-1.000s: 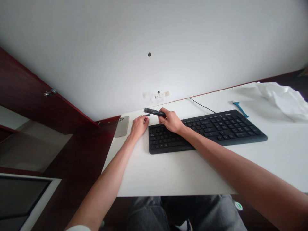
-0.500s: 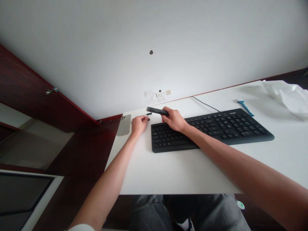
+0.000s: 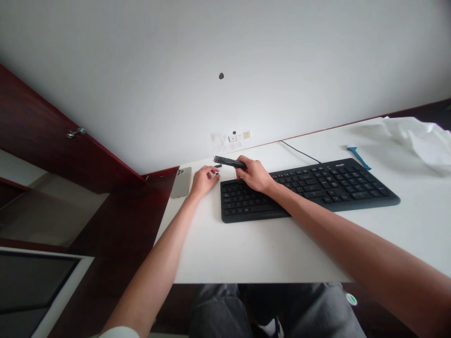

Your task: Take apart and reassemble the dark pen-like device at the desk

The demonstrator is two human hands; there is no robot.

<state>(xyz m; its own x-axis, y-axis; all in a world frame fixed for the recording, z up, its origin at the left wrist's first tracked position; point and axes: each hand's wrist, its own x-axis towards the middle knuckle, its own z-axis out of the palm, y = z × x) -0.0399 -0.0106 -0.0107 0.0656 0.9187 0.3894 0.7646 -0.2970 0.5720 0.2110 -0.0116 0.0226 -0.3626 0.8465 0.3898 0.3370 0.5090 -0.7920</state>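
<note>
- The right hand [image 3: 255, 176] grips a slim black cylindrical stick [image 3: 229, 162] near one end, fingers curled closely around it, the stick lying level and pointing left, just above the table.
- The left hand [image 3: 203, 181] lies palm down, its fingers loosely parted; whether they pinch anything is hard to tell at this size.
- A small black piece [image 3: 217, 174] sits at the left fingertips, touching or just beside them.
- A second small black piece [image 3: 218, 165] lies just under the stick's far end, beyond the left fingers.
- A black rectangular computer keyboard [image 3: 317, 197] lies just right of the left hand, under the right hand's wrist, on a white desk [image 3: 268, 253].
- A grey smartphone [image 3: 181, 182] lies left of the left hand.
</note>
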